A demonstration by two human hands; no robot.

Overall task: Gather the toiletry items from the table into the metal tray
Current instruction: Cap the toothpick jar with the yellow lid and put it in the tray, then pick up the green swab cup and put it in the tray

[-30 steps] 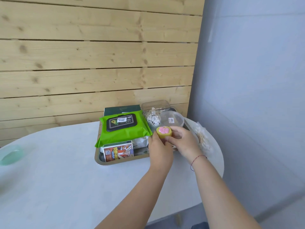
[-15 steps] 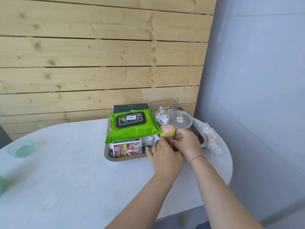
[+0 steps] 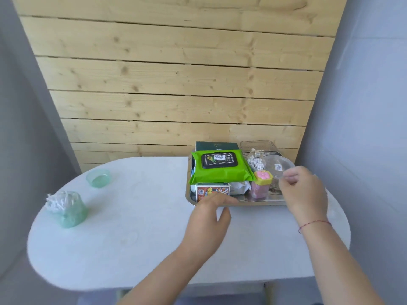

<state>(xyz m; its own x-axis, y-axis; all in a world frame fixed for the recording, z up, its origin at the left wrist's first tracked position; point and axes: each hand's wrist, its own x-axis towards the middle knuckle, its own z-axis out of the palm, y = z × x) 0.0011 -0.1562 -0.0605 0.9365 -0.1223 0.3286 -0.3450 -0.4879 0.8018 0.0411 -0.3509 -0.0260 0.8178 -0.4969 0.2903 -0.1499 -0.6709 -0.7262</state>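
The metal tray (image 3: 253, 203) sits at the table's far right. It holds a green wipes pack (image 3: 220, 171), a small printed box (image 3: 212, 191), clear containers and a pink jar with a yellow-and-pink lid (image 3: 262, 183) standing upright. My left hand (image 3: 209, 219) hovers over the table just in front of the tray, fingers apart, holding nothing. My right hand (image 3: 306, 192) is beside the pink jar, fingers loosely curled and apart, empty. A green cup stuffed with white cotton swabs (image 3: 66, 208) and a green lid (image 3: 98, 177) lie on the table's left side.
The white oval table (image 3: 143, 227) stands against a wooden plank wall (image 3: 176, 84). Grey walls flank both sides. The table's front edge runs just below my forearms.
Both hands have let go of the pink jar, which now stands in the tray. My left hand has drawn back toward me. The view has swung left, showing the green cup and lid.
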